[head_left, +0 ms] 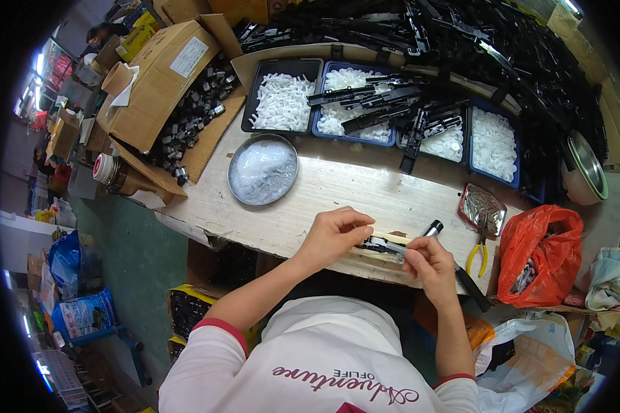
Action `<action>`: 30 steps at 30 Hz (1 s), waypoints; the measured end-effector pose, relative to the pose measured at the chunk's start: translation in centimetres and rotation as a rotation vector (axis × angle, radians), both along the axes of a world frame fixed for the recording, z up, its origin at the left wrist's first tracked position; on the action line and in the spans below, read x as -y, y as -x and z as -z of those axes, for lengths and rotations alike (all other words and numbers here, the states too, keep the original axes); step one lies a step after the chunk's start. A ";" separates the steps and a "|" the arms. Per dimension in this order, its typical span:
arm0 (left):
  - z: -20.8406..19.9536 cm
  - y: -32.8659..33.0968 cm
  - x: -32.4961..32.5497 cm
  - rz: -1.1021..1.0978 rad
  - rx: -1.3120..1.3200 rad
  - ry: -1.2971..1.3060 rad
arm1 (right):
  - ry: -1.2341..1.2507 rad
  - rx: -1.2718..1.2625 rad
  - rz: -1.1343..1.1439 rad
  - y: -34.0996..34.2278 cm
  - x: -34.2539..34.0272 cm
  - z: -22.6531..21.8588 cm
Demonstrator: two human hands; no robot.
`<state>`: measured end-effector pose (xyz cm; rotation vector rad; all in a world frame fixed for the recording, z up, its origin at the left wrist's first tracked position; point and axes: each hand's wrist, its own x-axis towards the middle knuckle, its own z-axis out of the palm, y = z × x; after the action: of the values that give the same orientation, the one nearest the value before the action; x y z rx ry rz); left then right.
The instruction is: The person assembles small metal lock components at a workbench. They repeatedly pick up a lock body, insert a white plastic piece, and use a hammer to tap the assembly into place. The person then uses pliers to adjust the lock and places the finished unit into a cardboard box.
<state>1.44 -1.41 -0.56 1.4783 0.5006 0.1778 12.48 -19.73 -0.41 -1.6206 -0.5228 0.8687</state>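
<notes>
At the table's front edge my left hand (334, 237) pinches the left end of a slim black-and-silver metal mechanism (375, 244). My right hand (428, 267) is closed at its other end, its fingertips meeting a narrow grey strip; exactly what they grip is partly hidden. A pale, wood-coloured strip (391, 237) lies along the mechanism. Just beyond and beside my right hand rests a hammer (470, 283), its black handle angled toward the front edge. Yellow-handled pliers (477, 259) lie farther right, against a red tray (482, 206) of small metal pins.
A round metal bowl (263, 170) holds whitish, grease-like stuff. Behind it stand bins (315, 131) of white plastic parts, with black metal mechanisms (382, 110) across some. More mechanisms are heaped behind. A cardboard box (155, 82) spills dark metal pieces at left; a red plastic bag (541, 255) sits right.
</notes>
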 end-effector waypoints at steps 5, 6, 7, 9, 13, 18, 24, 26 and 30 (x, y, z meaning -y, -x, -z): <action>2.0 0.6 1.3 0.021 0.130 -0.843 | 0.030 -0.230 0.077 -0.9 1.6 1.3; 2.3 0.5 1.7 0.020 0.122 -0.872 | 0.042 -0.229 0.085 -0.9 1.5 1.4; 2.7 0.4 1.9 0.019 0.105 -0.866 | 0.053 -0.227 0.092 -0.8 1.4 1.5; 3.4 0.2 2.1 0.016 0.071 -0.858 | 0.055 -0.202 0.081 -0.8 1.1 1.9; 3.5 0.2 2.1 0.024 0.055 -0.842 | 0.074 -0.144 0.068 -0.4 0.4 1.7; 3.5 0.2 2.1 0.015 0.053 -0.831 | 0.082 0.107 -0.003 0.0 0.0 2.3; 3.6 0.3 2.2 -0.007 0.068 -0.783 | 0.154 0.190 -0.021 -0.2 -0.3 2.3; 3.7 0.4 2.2 -0.015 0.083 -0.783 | 0.180 0.139 -0.014 -0.5 -0.3 2.4; 4.1 0.5 2.2 0.000 0.146 -0.866 | 0.275 0.091 -0.010 -1.1 -0.4 2.3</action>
<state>0.90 -3.64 -4.69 2.2839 0.3076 0.5476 13.59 -19.32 -2.67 -1.9166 -0.4911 0.9081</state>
